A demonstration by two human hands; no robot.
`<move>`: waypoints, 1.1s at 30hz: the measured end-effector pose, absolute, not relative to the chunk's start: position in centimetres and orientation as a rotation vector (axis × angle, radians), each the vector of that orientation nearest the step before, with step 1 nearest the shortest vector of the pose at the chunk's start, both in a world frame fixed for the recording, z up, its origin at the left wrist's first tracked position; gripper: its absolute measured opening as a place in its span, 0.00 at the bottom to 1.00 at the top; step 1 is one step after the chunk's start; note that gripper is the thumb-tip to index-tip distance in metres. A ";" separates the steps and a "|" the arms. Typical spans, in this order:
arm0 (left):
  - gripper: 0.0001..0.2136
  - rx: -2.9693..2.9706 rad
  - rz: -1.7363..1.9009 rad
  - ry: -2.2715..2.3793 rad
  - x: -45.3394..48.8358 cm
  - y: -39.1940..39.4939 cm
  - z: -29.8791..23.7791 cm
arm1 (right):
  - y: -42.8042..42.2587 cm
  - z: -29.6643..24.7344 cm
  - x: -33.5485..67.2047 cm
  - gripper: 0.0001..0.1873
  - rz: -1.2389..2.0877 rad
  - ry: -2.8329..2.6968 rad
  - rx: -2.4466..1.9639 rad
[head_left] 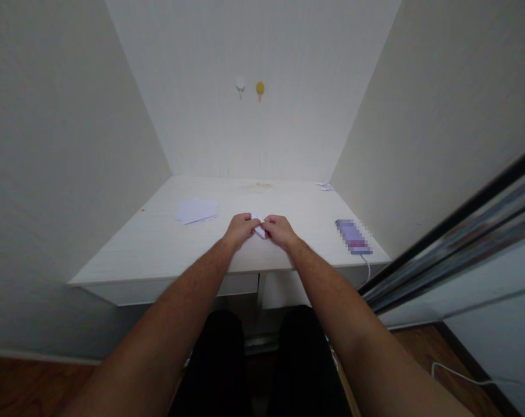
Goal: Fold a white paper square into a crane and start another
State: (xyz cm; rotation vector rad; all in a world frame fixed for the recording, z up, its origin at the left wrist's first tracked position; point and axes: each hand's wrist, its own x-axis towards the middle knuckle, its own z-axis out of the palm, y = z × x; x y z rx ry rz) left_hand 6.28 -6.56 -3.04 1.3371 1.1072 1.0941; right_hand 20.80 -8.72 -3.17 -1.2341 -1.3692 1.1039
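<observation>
Both my hands meet over the white desk (284, 197), close to its front edge. Between them is a small piece of folded white paper (259, 231), partly covered by the fingers. My left hand (240, 229) is closed on its left side, with the thumb lying across it. From the other side, my right hand (279, 229) pinches the paper, thumb near the left thumb. The fold's full shape is hidden.
Loose white paper sheets (197, 210) lie on the desk at left. A phone (353, 236) with a white cable (368, 267) rests at the right edge. Small folded paper pieces (325, 186) sit in the far right corner. White (240, 84) and yellow hooks (259, 88) hang on the back wall.
</observation>
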 end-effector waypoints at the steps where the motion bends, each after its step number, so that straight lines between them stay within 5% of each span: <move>1: 0.06 1.333 1.095 1.105 6.3 -6.6 -3.0 | -8.7 -3.2 20.8 0.06 1.101 -1.374 -1.230; 33: 0.12 1.368 1.130 1.135 6.4 -5.6 -3.3 | -7.2 -3.8 21.1 0.10 1.040 -1.388 -1.221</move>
